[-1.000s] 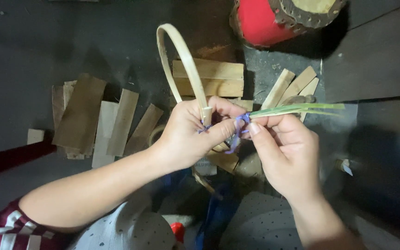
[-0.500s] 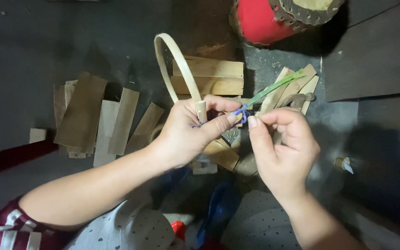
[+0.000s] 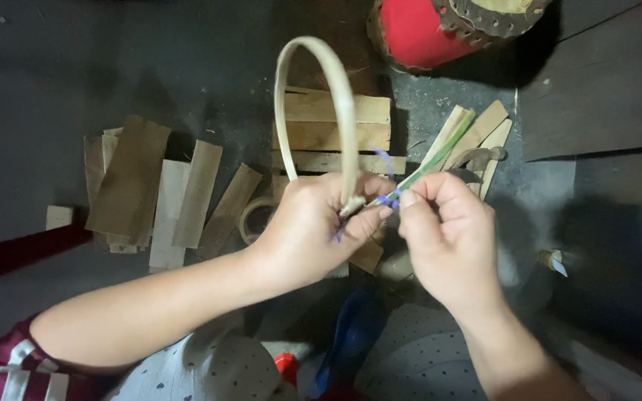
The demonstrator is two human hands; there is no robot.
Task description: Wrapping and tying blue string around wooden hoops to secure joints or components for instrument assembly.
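My left hand (image 3: 319, 226) grips the two ends of a pale bent cane strip (image 3: 339, 96) that arches up into a loop. My right hand (image 3: 447, 234) pinches a thin green strip (image 3: 440, 152) with a bit of purple strand (image 3: 384, 199) at the spot where both hands meet. The green strip slants up to the right from my fingers. The two hands touch at the fingertips.
Flat wooden slats (image 3: 165, 197) lie spread on the dark floor to the left, with more stacked slats (image 3: 332, 130) behind the loop. A roll of tape (image 3: 255, 219) sits by my left wrist. A red round container (image 3: 425, 30) with a woven rim stands at the top.
The green strip swung from lying level toward the right to slanting up and right. Both hands stayed together at the loop's ends, and the loop tilted slightly.
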